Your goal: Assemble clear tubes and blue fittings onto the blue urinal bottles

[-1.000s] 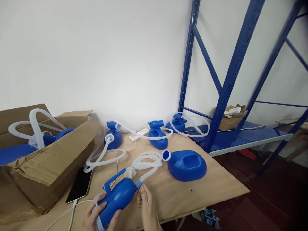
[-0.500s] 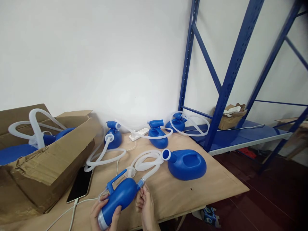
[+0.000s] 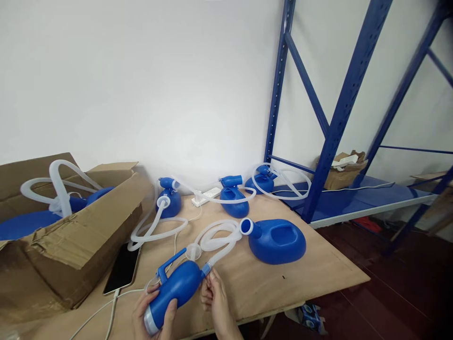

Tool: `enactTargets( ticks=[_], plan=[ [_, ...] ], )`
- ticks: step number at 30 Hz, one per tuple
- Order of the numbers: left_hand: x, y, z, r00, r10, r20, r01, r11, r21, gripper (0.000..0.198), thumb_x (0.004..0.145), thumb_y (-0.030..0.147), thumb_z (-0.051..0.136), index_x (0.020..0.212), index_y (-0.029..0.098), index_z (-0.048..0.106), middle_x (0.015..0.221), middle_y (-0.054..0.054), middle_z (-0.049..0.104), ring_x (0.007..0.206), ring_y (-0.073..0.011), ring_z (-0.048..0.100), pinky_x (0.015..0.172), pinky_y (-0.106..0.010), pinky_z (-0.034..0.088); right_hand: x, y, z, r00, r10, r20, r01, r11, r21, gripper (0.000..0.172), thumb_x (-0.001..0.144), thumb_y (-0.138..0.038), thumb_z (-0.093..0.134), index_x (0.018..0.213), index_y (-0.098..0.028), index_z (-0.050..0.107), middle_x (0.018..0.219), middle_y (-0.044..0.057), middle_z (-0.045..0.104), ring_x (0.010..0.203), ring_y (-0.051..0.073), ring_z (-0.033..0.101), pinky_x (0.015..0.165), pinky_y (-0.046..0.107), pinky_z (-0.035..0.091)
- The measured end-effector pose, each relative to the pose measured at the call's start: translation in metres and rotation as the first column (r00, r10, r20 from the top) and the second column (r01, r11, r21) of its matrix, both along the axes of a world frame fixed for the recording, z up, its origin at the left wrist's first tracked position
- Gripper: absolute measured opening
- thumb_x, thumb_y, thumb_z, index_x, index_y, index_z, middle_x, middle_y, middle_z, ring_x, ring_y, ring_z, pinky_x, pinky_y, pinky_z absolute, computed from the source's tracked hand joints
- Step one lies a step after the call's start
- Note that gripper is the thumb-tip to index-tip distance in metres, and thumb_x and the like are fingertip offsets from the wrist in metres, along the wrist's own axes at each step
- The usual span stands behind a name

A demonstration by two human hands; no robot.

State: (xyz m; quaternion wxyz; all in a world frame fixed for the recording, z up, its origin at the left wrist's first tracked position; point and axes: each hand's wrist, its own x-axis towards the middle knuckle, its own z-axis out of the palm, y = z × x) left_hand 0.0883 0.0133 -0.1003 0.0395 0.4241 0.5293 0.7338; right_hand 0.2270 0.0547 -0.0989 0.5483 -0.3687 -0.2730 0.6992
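My left hand [image 3: 155,309] is wrapped round a blue plastic urinal head [image 3: 180,284], a bottle-shaped piece with a clear collar at its near end and a raised blue lid strap. Its narrow far end joins a translucent hose [image 3: 222,255] through a clear hose connector [image 3: 206,268]. The fingers of my right hand [image 3: 214,289] are curled and pinched at the underside of that connector; their tips are partly hidden. The hose lies coiled on the table, with a clear round cap [image 3: 193,252] beside it. To the right rests a blue urinal bottle [image 3: 278,242] with an open spout.
Several blue urinals with hoses, including one at back left [image 3: 170,203], stand along the wall near a white power strip [image 3: 207,196]. A cardboard box [image 3: 88,231] and a phone [image 3: 122,269] on a cable occupy the left. Blue shelving [image 3: 364,193] adjoins the right side.
The whole view has shifted slightly, so the box and table appear a little further right. Both hands keep their hold on the urinal head and connector.
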Motion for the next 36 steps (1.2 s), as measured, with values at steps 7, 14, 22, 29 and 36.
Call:
enactTargets(
  ticks=[7, 14, 22, 29, 36],
  plan=[
    [0.02, 0.0, 0.011, 0.949, 0.073, 0.308, -0.052, 0.996, -0.074, 0.049, 0.066, 0.046, 0.09, 0.098, 0.021, 0.062, 0.108, -0.006, 0.068, 0.107, -0.0283, 0.066, 0.104, -0.05, 0.054, 0.022, -0.003, -0.008, 0.911, 0.003, 0.412, -0.053, 0.992, 0.11, 0.111, 0.07, -0.098, 0.054, 0.149, -0.019, 0.056, 0.159, 0.013, 0.05, 0.149, 0.034, 0.043, 0.124, 0.045, 0.034],
    [0.014, 0.008, 0.009, 0.691, -0.018, 0.723, 0.217, 0.959, -0.183, 0.067, 0.052, 0.059, 0.096, 0.095, 0.02, 0.062, 0.112, -0.002, 0.063, 0.09, -0.0198, 0.065, 0.077, -0.037, 0.066, 0.022, 0.001, -0.008, 0.861, 0.012, 0.508, -0.133, 0.971, 0.201, 0.109, 0.08, -0.096, 0.042, 0.156, -0.018, 0.05, 0.165, 0.011, 0.043, 0.156, 0.033, 0.032, 0.13, 0.045, 0.025],
    [0.005, 0.008, 0.013, 0.777, -0.017, 0.629, 0.188, 0.96, -0.206, 0.066, 0.057, 0.062, 0.092, 0.098, 0.021, 0.062, 0.111, -0.002, 0.061, 0.091, -0.0212, 0.064, 0.07, -0.034, 0.064, 0.037, 0.009, 0.005, 0.782, 0.036, 0.623, -0.272, 0.918, 0.289, 0.098, 0.086, -0.092, 0.038, 0.151, -0.02, 0.057, 0.148, 0.015, 0.062, 0.138, 0.035, 0.054, 0.121, 0.048, 0.036],
    [0.007, 0.002, 0.012, 0.994, 0.084, -0.069, -0.079, 0.995, 0.068, 0.044, 0.069, 0.044, 0.088, 0.096, 0.022, 0.062, 0.111, -0.005, 0.062, 0.103, -0.0253, 0.064, 0.109, -0.053, 0.047, 0.039, 0.013, 0.002, 0.797, 0.053, 0.602, -0.257, 0.931, 0.259, 0.1, 0.085, -0.093, 0.038, 0.153, -0.021, 0.054, 0.148, 0.014, 0.062, 0.136, 0.034, 0.056, 0.119, 0.048, 0.038],
    [0.022, 0.004, 0.015, 0.991, 0.078, -0.105, -0.07, 0.994, 0.083, 0.041, 0.073, 0.044, 0.085, 0.097, 0.023, 0.06, 0.11, -0.005, 0.059, 0.103, -0.0256, 0.063, 0.11, -0.057, 0.045, 0.041, 0.004, 0.003, 0.744, 0.043, 0.667, -0.231, 0.953, 0.196, 0.105, 0.088, -0.092, 0.032, 0.158, -0.014, 0.046, 0.155, 0.018, 0.054, 0.14, 0.034, 0.052, 0.122, 0.048, 0.034]
  ],
)
